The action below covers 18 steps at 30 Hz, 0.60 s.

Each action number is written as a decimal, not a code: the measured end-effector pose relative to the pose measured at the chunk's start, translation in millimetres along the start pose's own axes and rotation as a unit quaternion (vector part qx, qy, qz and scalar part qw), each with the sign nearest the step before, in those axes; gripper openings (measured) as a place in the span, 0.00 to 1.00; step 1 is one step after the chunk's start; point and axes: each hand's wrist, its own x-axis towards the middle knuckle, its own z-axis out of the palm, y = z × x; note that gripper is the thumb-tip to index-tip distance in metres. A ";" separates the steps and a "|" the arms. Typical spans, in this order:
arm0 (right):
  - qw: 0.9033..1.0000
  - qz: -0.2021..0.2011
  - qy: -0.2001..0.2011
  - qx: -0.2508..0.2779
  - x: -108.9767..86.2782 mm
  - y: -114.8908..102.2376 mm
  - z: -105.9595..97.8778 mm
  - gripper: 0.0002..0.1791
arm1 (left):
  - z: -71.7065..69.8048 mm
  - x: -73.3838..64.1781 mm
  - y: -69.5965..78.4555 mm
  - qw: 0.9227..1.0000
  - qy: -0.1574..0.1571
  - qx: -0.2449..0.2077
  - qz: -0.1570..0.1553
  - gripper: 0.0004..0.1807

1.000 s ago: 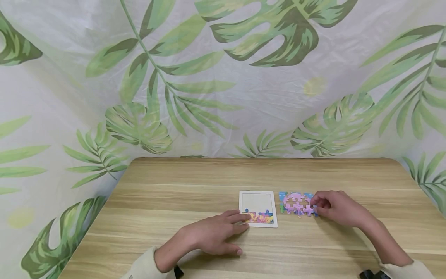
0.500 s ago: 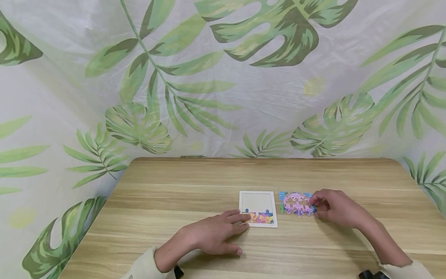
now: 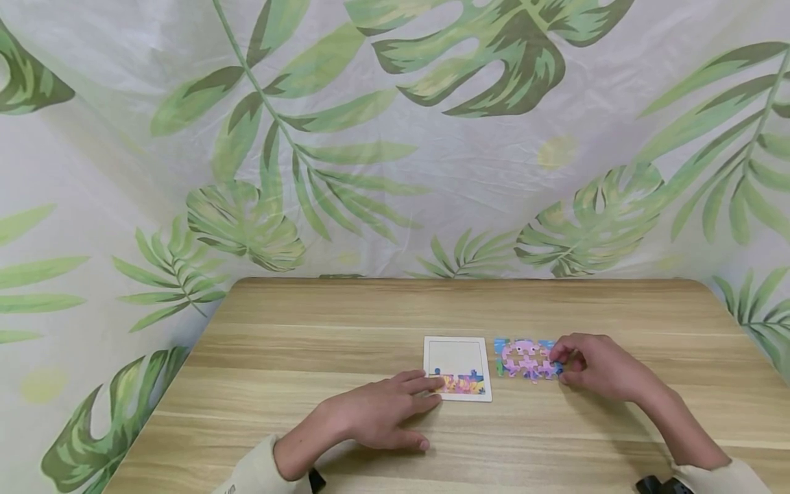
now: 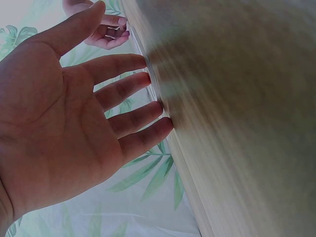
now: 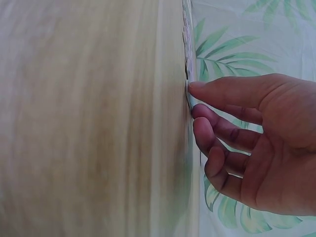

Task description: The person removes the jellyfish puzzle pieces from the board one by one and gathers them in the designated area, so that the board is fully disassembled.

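Observation:
My left hand [image 3: 385, 413] lies with fingers spread, its fingertips resting on the lower left of a white puzzle tray [image 3: 455, 339]. A row of joined, brightly coloured pieces [image 3: 463, 385] fills the tray's bottom; the pale backing shows above them. Right of the tray, a pink cartoon creature on blue is made up of loosely fitted jigsaw pieces [image 3: 524, 348], with gaps in its middle. At this group's right edge my right hand [image 3: 601, 367] pinches a puzzle piece [image 3: 559, 368] between thumb and curled fingers, low at the tabletop. Those fingers partly hide the piece.
Both things lie on a wood-grain table [image 3: 345, 309] with rounded far corners. Behind it hangs a pale leaf-patterned cloth [image 3: 382, 199]. Dark wrist straps show below both hands, by the light sleeves [image 3: 265, 470].
My left hand stays still on the tray. The right hand's fingers shift very slightly at the loose group's right edge, and the pieces along its lower side move a little.

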 end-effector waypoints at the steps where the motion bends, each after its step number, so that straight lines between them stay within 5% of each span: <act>1: 1.000 0.000 0.000 0.001 0.1 -0.2 0.0 0.12 | 0.0 0.1 0.0 1.000 0.000 0.001 0.000 0.37; 18: 1.000 -0.007 0.007 0.000 1.4 -2.1 0.9 0.13 | -0.9 -0.2 0.8 1.000 0.000 -0.004 -0.004 0.37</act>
